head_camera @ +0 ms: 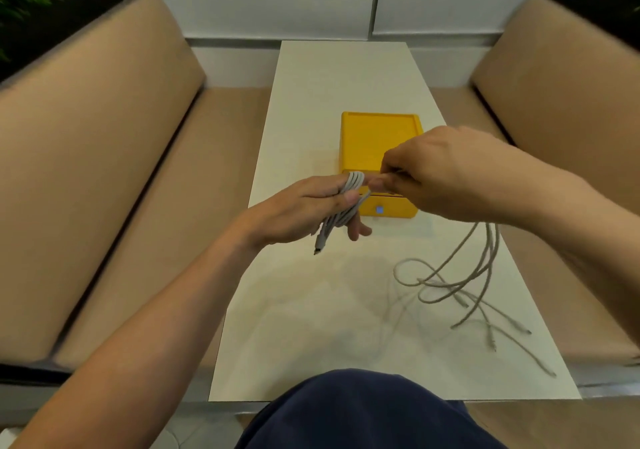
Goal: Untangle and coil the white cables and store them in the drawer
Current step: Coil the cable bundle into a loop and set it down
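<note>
The left hand [304,211] holds a coil [348,199] of white cable wound in several turns around its fingers, the thumb pinning the loops; one plug [318,248] hangs free below the palm. The right hand [446,174] is closed in a pinch on the cable just beside the coil, thumb and fingers tight on the strand, apparently feeding another turn. Both hands hover above the middle of the tabletop [311,327], in front of the yellow box [374,143].

From under the right wrist, loose strands drop to the tabletop and end in a tangle [460,289] near the right edge, trailing toward the near right corner. Whether the strand in the pinch runs into that tangle cannot be told, as the wrist hides the join.

As a judgement, the task is at an early to middle stage: one cable is mostly coiled, none is seen stored, and the tangle is left to be sorted. The drawer [388,207] at the front of the box looks only slightly ajar at most, so it probably needs pulling out before anything goes in.

Counts: one coil in hand, of about four or five turns; one box with one drawer; one tangle, in which about four plug ends show, suggesting two or more cables, though the exact number cannot be told.
</note>
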A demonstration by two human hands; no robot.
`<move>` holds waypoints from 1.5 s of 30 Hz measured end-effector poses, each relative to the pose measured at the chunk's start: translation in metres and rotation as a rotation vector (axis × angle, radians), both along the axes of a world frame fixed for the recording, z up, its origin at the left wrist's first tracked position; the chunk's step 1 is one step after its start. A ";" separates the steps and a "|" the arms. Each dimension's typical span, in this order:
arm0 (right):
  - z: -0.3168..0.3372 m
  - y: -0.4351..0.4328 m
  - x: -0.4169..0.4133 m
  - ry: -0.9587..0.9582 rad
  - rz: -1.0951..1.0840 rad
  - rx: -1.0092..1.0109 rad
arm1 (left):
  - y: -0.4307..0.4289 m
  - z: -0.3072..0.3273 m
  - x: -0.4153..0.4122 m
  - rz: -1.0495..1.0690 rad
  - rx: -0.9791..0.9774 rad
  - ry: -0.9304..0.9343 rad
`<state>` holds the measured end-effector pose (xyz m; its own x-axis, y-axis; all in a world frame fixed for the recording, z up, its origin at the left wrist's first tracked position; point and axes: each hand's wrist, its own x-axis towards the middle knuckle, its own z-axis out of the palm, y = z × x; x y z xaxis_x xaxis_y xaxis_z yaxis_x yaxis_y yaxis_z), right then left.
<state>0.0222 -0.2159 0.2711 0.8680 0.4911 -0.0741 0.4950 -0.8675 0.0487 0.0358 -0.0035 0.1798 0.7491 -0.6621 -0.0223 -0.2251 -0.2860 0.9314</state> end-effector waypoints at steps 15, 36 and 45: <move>0.009 -0.011 0.034 0.289 0.203 0.165 | -0.001 -0.012 -0.006 -0.114 -0.236 0.306; 0.009 -0.016 0.048 0.436 0.195 0.304 | -0.006 -0.008 -0.014 -0.142 -0.357 0.337; 0.006 -0.017 0.060 0.797 0.154 0.317 | -0.004 -0.007 -0.013 -0.032 -0.226 0.226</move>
<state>0.0823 -0.2332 0.2769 0.5379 0.6993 -0.4708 0.3917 -0.7019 -0.5949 0.0228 -0.0076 0.1725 0.7203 -0.6928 -0.0357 -0.0104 -0.0622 0.9980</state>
